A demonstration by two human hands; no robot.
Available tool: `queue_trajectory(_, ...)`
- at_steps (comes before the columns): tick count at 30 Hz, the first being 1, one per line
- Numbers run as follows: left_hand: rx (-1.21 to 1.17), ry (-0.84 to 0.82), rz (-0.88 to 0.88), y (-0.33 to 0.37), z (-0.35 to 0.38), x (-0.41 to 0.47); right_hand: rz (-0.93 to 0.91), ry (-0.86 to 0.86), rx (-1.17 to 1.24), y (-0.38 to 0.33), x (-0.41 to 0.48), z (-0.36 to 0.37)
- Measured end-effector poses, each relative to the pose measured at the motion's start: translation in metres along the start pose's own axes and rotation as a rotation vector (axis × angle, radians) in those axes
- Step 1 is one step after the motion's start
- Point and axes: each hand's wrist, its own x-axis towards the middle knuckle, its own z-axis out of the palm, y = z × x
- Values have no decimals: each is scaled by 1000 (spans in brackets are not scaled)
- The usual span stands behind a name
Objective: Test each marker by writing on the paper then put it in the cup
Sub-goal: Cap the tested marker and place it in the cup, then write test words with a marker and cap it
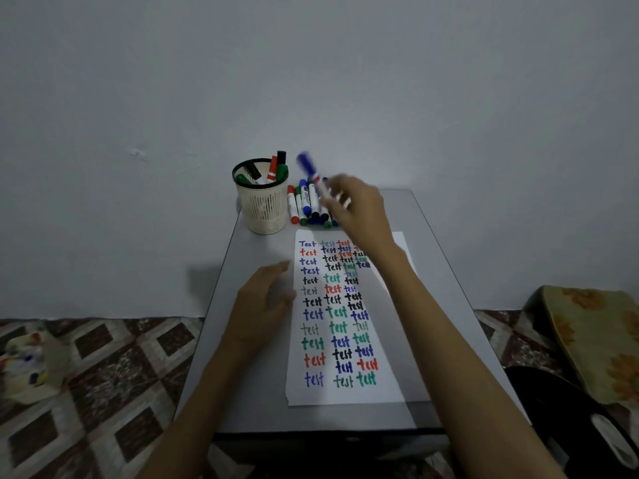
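Observation:
My right hand (359, 209) is raised over the far end of the table and grips a blue-capped white marker (313, 174), blurred and tilted, cap up toward the cup. The cream mesh cup (261, 203) stands at the far left and holds several markers with black, red and green caps. A row of loose markers (307, 205) lies just right of the cup, partly hidden by my right hand. The white paper (345, 319) is covered with "test" written in several colours. My left hand (266, 305) rests flat, fingers apart, at the paper's left edge.
The small grey table (249, 392) stands against a plain wall. Patterned floor tiles lie on both sides. A paint-stained cloth (27, 361) sits on the floor at left. A floral cushion (594, 340) and a dark object (570, 426) are at right.

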Motion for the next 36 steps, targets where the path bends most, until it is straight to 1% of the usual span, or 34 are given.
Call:
queue_trajectory(3, 132, -106, 37, -4, 6, 2, 55, 120, 198, -20, 41, 8)
queue_trajectory(5, 195, -119, 59, -8, 9, 3, 37, 132, 292, -33, 62, 15)
queue_trajectory(6, 217, -115, 76, -9, 10, 3, 16, 123, 302, -36, 70, 21)
queue_trajectory(12, 262, -120, 99, -11, 11, 4, -78, 115, 202, -49, 92, 56)
queue_trajectory(14, 261, -126, 90, -13, 12, 4, -121, 98, 75, -48, 91, 67)
queue_trajectory(16, 258, -121, 89, -13, 12, 4, -137, 7, -94, -42, 86, 77)
queue_trajectory(18, 258, -117, 93, -12, 12, 4, -112, -113, -173, -37, 83, 82)
queue_trajectory(19, 257, -117, 94, -12, 12, 4, -102, -146, -187, -35, 82, 82)
queue_trajectory(21, 254, -113, 88, -11, 12, 4, -133, -108, -171, -29, 80, 80)
queue_trajectory(23, 250, -105, 79, -10, 12, 4, -149, 39, -82, -22, 74, 73)
queue_trajectory(25, 247, -97, 70, -9, 12, 4, -15, 161, -8, -8, 66, 61)
queue_trajectory(27, 241, -90, 65, -9, 13, 4, 219, 180, -72, 14, 57, 46)
queue_trajectory(28, 238, -88, 62, -9, 13, 4, 336, 146, -142, 26, 52, 40)
queue_trajectory(30, 238, -82, 60, -9, 13, 4, 510, 3, -277, 49, 40, 30)
queue_trajectory(32, 235, -79, 58, -10, 13, 4, 599, -148, -308, 68, 30, 27)
queue_trajectory(33, 232, -78, 57, -10, 14, 4, 624, -187, -284, 77, 25, 27)
queue_trajectory(34, 229, -75, 57, -10, 14, 4, 632, -195, -250, 84, 21, 28)
queue_trajectory(36, 222, -69, 58, -8, 14, 4, 608, -150, -205, 93, 14, 31)
